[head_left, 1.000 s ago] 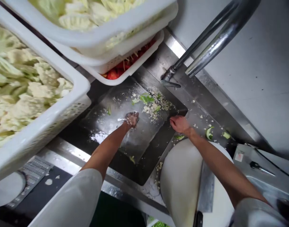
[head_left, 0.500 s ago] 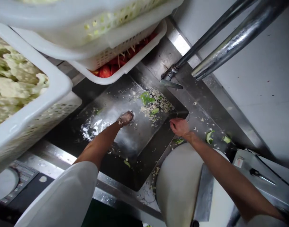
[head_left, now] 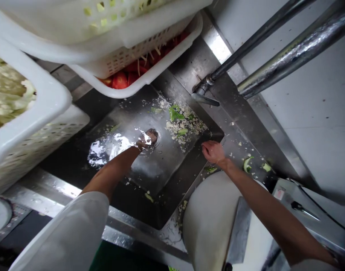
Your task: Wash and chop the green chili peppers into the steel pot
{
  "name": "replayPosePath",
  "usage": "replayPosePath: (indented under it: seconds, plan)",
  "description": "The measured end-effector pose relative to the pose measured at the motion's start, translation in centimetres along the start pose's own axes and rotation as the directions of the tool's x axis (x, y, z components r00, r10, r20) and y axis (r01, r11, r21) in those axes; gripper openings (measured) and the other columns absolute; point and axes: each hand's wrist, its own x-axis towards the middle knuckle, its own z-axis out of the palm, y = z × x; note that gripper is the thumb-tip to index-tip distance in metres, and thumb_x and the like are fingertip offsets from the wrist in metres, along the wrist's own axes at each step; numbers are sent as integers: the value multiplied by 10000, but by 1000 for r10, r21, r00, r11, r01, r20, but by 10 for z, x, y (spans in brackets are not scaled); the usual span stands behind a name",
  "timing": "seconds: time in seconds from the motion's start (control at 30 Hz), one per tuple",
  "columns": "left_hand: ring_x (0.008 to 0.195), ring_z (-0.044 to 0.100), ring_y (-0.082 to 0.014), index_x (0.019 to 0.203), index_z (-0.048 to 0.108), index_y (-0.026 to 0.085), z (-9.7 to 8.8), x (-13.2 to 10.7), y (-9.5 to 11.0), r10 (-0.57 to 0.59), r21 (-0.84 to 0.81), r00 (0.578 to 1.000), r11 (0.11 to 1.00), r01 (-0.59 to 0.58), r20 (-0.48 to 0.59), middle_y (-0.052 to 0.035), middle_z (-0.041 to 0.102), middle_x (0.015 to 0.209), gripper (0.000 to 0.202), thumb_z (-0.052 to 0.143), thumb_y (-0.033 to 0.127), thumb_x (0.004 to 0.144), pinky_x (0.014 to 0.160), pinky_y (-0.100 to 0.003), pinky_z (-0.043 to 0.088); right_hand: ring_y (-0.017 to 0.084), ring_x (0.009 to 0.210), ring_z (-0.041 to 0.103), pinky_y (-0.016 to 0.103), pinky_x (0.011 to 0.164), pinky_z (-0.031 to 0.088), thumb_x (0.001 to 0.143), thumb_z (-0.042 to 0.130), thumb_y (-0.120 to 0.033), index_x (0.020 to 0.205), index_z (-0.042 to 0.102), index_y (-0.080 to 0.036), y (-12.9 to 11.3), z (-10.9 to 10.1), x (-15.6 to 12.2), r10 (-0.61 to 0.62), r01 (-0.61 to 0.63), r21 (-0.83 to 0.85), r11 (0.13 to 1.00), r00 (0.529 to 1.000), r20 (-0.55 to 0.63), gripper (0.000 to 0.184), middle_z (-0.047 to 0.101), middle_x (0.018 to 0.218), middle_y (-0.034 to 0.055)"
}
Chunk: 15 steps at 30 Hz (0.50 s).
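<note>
My left hand (head_left: 146, 140) reaches down into the steel sink (head_left: 172, 195) and dips into shallow water, with ripples around it. Its fingers are under the surface and hard to read. Pale crumbs and green leaf scraps (head_left: 180, 122) lie in the sink's far corner, just right of that hand. My right hand (head_left: 213, 151) rests on the sink's right rim with its fingers curled over the edge. Both arms wear white sleeves.
White baskets overhang the sink: one with red tomatoes (head_left: 124, 77), one with cauliflower (head_left: 34, 113), another stacked on top (head_left: 104, 22). A tap (head_left: 203, 96) stands at the back. A round white cutting board (head_left: 209, 222) with a cleaver (head_left: 238, 233) sits at right, green scraps (head_left: 247, 163) beyond.
My left hand has gone lower into the water and a little left, stirring ripples. The right hand has stayed on the rim. The view has tilted down, so the baskets sit higher.
</note>
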Motion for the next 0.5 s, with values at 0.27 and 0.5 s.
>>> replayPosePath:
  seconds: [0.27, 0.5]
  plan:
    - [1233, 550, -326, 1343, 574, 127, -32, -9, 2, -194, 42, 981, 980, 194, 4, -207, 549, 1357, 466, 579, 131, 877, 978, -368, 482, 213, 771, 598, 324, 747, 371, 948, 425, -244, 911, 705, -158, 1, 1, 0, 5, -4, -9, 1000, 1000, 10, 296, 711, 841, 105]
    - [1260, 483, -302, 1345, 548, 108, -73, 1, -20, -485, -7, 869, 874, 487, -95, -193, 442, 1476, 403, 375, 62, 984, 1001, -404, 464, 220, 781, 598, 325, 750, 374, 945, 419, -242, 903, 703, -163, 2, 1, 0, -12, 12, -6, 1000, 1000, -3, 298, 710, 832, 104]
